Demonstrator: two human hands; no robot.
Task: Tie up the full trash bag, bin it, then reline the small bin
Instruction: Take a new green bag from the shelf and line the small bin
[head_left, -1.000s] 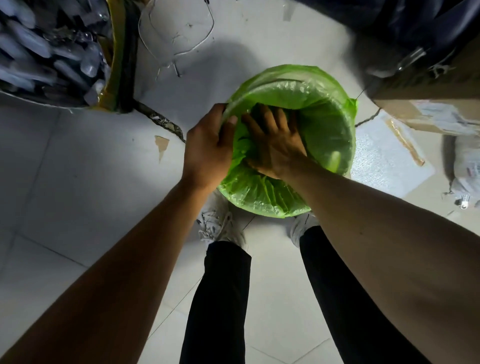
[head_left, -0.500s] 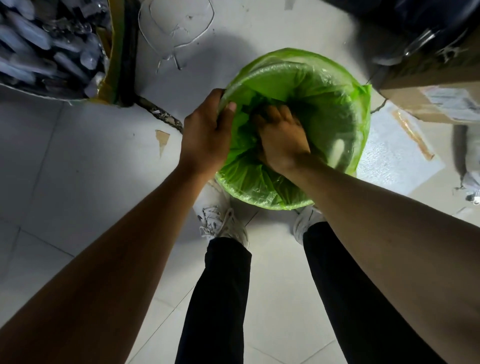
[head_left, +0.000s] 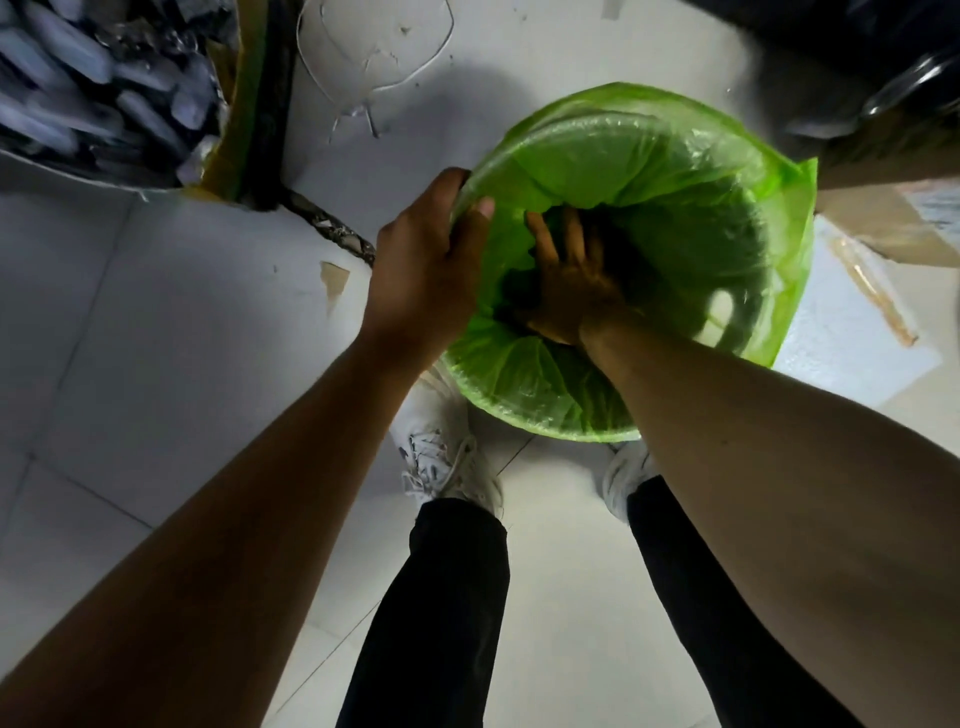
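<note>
A small round bin (head_left: 545, 415) stands on the tiled floor just in front of my feet, lined with a translucent green bag (head_left: 675, 171) folded over its rim. My left hand (head_left: 423, 270) grips the bag at the left rim, thumb inside and fingers outside. My right hand (head_left: 569, 280) reaches down inside the bin with fingers spread, pressing the green liner toward the bottom. The bin's base is hidden under the plastic.
A sack of plastic bottles (head_left: 98, 88) sits at the far left beside a yellow-and-dark post (head_left: 254, 104). Cardboard boxes (head_left: 883, 218) crowd the right, with a white sheet (head_left: 852, 343) on the floor. Loose wire (head_left: 374, 62) lies beyond the bin. My shoes (head_left: 447, 467) touch the bin.
My right hand has pushed deeper into the bin, spreading the liner downward. The left hand keeps its hold at the rim. The view has tilted slightly forward.
</note>
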